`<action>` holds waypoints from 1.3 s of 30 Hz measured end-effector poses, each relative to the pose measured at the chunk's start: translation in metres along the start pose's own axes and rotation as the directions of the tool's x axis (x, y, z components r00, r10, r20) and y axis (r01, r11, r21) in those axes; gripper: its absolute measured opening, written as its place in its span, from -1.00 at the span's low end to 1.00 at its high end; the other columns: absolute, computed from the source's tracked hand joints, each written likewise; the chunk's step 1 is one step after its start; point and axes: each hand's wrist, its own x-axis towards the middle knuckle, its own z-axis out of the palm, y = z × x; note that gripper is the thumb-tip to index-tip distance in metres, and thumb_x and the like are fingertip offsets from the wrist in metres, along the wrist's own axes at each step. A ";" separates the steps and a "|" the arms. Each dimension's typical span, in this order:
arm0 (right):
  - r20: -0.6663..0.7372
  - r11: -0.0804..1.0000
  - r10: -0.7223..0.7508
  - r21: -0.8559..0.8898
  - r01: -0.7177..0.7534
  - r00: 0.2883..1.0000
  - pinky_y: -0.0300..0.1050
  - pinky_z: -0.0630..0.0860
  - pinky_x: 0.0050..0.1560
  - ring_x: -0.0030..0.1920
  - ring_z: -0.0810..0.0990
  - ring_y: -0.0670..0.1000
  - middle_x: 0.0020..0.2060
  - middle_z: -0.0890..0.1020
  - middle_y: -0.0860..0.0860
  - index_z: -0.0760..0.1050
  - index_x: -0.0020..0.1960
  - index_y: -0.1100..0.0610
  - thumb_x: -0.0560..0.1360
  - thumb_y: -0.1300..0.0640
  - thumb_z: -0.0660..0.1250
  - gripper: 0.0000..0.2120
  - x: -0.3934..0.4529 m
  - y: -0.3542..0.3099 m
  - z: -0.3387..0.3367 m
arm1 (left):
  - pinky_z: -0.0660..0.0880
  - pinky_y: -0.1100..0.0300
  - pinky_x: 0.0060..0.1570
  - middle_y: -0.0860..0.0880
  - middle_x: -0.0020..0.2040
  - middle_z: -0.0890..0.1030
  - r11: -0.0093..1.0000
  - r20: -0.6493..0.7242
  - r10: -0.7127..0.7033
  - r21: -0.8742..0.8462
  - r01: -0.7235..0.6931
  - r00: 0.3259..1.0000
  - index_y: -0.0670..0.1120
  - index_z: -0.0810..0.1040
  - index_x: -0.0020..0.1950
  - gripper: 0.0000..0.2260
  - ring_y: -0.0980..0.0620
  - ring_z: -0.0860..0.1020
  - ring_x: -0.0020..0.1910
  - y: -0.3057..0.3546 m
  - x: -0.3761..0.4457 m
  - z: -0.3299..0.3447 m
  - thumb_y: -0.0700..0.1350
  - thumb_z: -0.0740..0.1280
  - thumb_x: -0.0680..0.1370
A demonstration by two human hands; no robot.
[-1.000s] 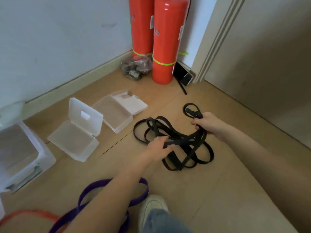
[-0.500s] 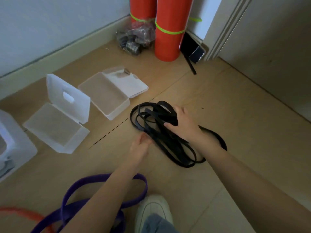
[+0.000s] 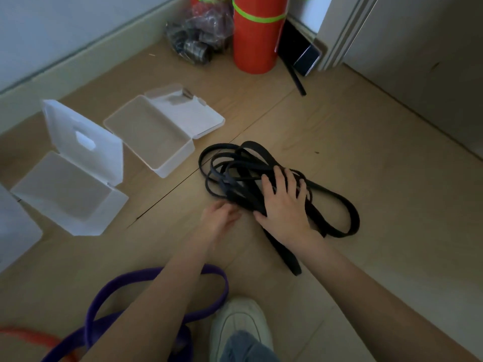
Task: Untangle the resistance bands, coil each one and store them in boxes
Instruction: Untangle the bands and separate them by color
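Note:
A tangled black resistance band (image 3: 235, 189) lies in a loose pile on the wooden floor. My right hand (image 3: 283, 202) presses flat on top of it with fingers spread. My left hand (image 3: 219, 216) pinches the pile's near-left edge. A purple band (image 3: 156, 273) loops on the floor under my left forearm, and a red band (image 3: 26, 335) shows at the bottom left corner. Two open translucent boxes stand left of the pile: the nearer box (image 3: 146, 137) with its lid flat, the farther-left box (image 3: 65, 194) with its lid upright. Both are empty.
My white shoe (image 3: 240, 325) sits at the bottom centre. Red cylinders (image 3: 257, 43), a plastic bag of dark parts (image 3: 198, 40) and a black flat device (image 3: 303, 56) stand by the back wall. Another white container (image 3: 15, 231) is at the left edge.
My right hand has brought the far loops back over the pile and now lies flat on it. My left hand slid to the pile's near edge. The camera tilted down.

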 end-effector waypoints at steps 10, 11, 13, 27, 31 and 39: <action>-0.167 0.997 -0.071 0.025 0.076 0.983 0.13 0.20 0.34 0.35 0.29 0.17 0.33 0.35 0.18 0.39 0.26 0.20 0.47 0.09 0.31 -0.59 -0.045 -0.095 -0.017 | 0.41 0.12 0.16 -0.11 0.16 0.56 0.702 -0.239 0.347 0.708 -0.082 0.907 -0.13 0.49 0.20 -0.77 -0.04 0.51 0.12 -0.037 -0.105 -0.162 -0.22 0.24 0.55; -0.160 1.000 0.028 0.012 -0.026 0.987 0.13 0.24 0.29 0.31 0.30 0.19 0.30 0.35 0.19 0.37 0.24 0.19 0.46 0.09 0.32 -0.61 -0.046 -0.097 -0.021 | 0.38 0.09 0.17 -0.13 0.21 0.52 0.648 -0.271 0.342 0.762 -0.016 0.900 -0.15 0.45 0.25 -0.72 -0.08 0.48 0.17 -0.045 -0.113 -0.179 -0.18 0.25 0.55; -0.183 0.996 0.079 0.052 -0.070 0.980 0.08 0.35 0.17 0.21 0.36 0.18 0.22 0.37 0.20 0.34 0.22 0.19 0.43 0.11 0.35 -0.59 -0.052 -0.106 -0.024 | 0.32 -0.04 0.24 -0.17 0.29 0.43 0.519 -0.330 0.234 0.838 0.169 0.914 -0.14 0.37 0.33 -0.61 -0.21 0.38 0.26 -0.063 -0.127 -0.202 -0.04 0.26 0.55; 0.375 0.758 -0.639 0.158 0.633 0.672 0.16 0.33 0.24 0.33 0.28 0.27 0.41 0.17 0.20 -0.19 0.52 0.11 0.42 -0.09 0.37 -0.06 -0.080 -0.201 0.068 | 0.48 0.21 -0.08 -0.03 -0.01 0.63 0.498 -0.029 -0.049 0.866 0.050 0.998 -0.09 0.51 0.16 -0.67 0.05 0.59 -0.07 -0.092 -0.152 -0.245 -0.09 0.42 0.43; 0.275 0.691 -0.456 0.709 0.142 0.846 -0.01 0.41 0.20 0.21 0.50 0.20 0.22 0.51 0.20 0.27 0.40 0.22 0.46 0.29 0.32 -0.47 -0.082 -0.195 0.066 | 0.53 0.38 -0.30 0.02 -0.25 0.66 0.998 -0.101 0.029 0.050 -0.025 0.994 -0.20 0.58 0.08 -0.81 0.21 0.60 -0.36 -0.080 -0.151 -0.220 -0.21 0.38 0.48; 0.261 0.559 -0.090 0.812 -0.169 0.961 -0.15 0.43 0.17 0.17 0.52 0.01 0.29 0.46 0.13 0.26 0.43 0.12 0.53 0.15 0.30 -0.50 -0.048 -0.162 0.037 | 0.55 0.19 -0.22 -0.14 -0.15 0.57 0.952 -0.384 -0.083 -0.302 -0.040 0.919 -0.22 0.48 0.12 -0.67 -0.09 0.56 -0.20 -0.040 -0.099 -0.192 0.03 0.16 0.61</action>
